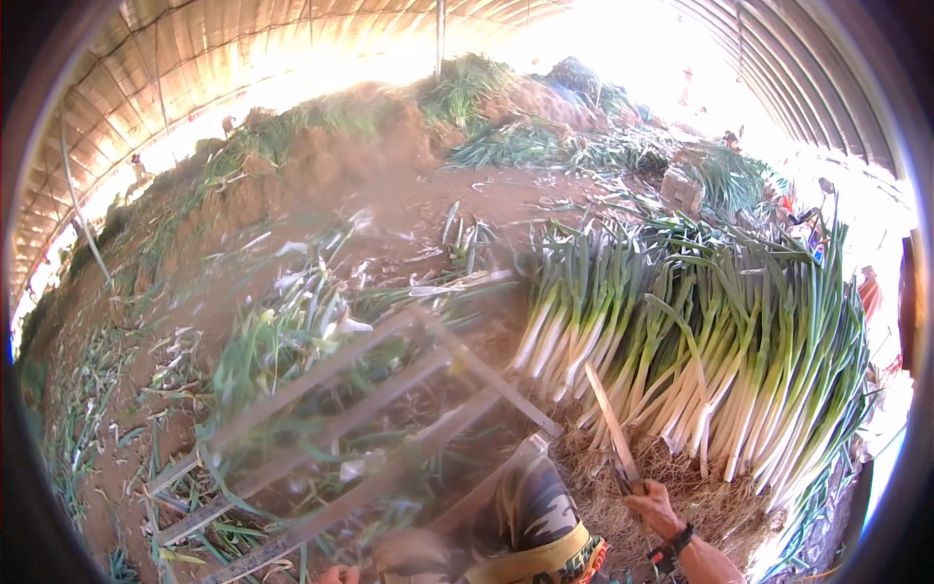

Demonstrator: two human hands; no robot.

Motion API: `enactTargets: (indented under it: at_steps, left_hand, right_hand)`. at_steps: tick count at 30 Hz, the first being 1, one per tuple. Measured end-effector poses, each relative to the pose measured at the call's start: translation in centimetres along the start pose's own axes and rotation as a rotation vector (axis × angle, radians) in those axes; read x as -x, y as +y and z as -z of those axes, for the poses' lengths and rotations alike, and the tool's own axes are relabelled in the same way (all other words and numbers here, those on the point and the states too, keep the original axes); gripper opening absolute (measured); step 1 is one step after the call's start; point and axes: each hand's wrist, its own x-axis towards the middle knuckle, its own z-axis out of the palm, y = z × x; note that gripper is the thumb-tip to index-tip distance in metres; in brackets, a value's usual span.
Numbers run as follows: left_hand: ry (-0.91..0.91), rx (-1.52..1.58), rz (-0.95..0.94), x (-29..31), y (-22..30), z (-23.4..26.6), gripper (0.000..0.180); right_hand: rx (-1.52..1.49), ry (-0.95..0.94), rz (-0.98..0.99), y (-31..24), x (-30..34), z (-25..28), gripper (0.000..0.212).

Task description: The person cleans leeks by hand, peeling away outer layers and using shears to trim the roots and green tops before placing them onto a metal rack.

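Note:
My right hand [654, 508], with a dark band on its wrist, is closed around the handle end of a long, flat knife-like blade [609, 420]. The blade points up and away, its tip in front of the white stems of the long green onions [720, 370]. These stand packed side by side at the right, leaves up, with their stringy roots [671, 472] toward me. At the lower edge only a small part of my left hand [339, 574] shows; its fingers are mostly cut off, and I cannot tell what it holds.
A slatted frame [389, 399], blurred, lies across the middle left beside my camouflage-clad knee [535, 496]. Loose leaves and trimmings [282, 350] litter the soil. Behind rises a bank of earth [360, 131] topped with more green onions [467, 88], under an arched roof [214, 58].

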Motion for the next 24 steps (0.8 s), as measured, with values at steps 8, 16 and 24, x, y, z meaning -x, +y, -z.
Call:
enactTargets:
  at_steps: [8, 16, 24]
  left_hand:
    - [-0.113, -0.388, -0.341, -2.7, -3.0, -5.1, 0.052]
    - [-0.093, -0.338, -0.410, -2.9, -1.6, -8.3, 0.032]
    - [0.028, -0.322, -0.513, -2.5, 8.9, -0.3, 0.024]
  right_hand:
    - [0.757, 0.375, -0.030, 7.9, 6.0, -6.2, 0.041]
    - [0.567, 0.082, 0.046, 19.5, 3.9, -4.1, 0.031]
    - [0.425, -0.162, -0.048, 21.8, 3.4, -1.4, 0.027]
